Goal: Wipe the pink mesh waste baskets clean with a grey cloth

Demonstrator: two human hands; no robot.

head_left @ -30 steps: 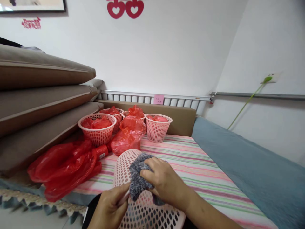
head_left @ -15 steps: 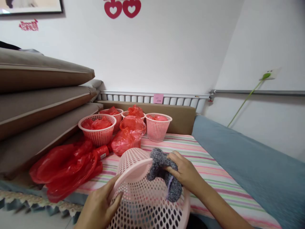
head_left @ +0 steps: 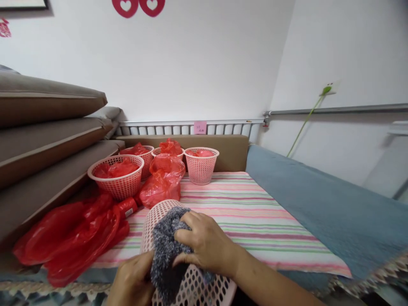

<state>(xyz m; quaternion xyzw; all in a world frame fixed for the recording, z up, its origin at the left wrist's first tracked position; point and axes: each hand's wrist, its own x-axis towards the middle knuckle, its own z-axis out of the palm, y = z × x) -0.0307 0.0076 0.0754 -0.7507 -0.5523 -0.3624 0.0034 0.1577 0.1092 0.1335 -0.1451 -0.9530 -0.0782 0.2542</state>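
Observation:
A pink perforated plastic basket point(head_left: 159, 214) is tilted on its side in front of me, its mouth toward me. My right hand point(head_left: 199, 242) is closed on a fuzzy dark grey cloth point(head_left: 168, 238), which lies bunched over the near rim. My left hand point(head_left: 134, 278) grips the rim at the left side of the basket; the cloth covers part of its fingers. Much of the basket's opening is hidden behind the cloth and my right hand.
Several pink baskets point(head_left: 201, 170) holding red plastic bags stand at the back. A filled red bag point(head_left: 161, 187) and loose red bags point(head_left: 73, 236) lie on the striped sheet point(head_left: 255, 229). Stacked cushions point(head_left: 47, 127) rise at left; a blue sofa side point(head_left: 302, 195) runs along the right.
My right hand has moved left with the cloth, from the basket's right inner side to the rim near my left hand. The view has turned slightly right.

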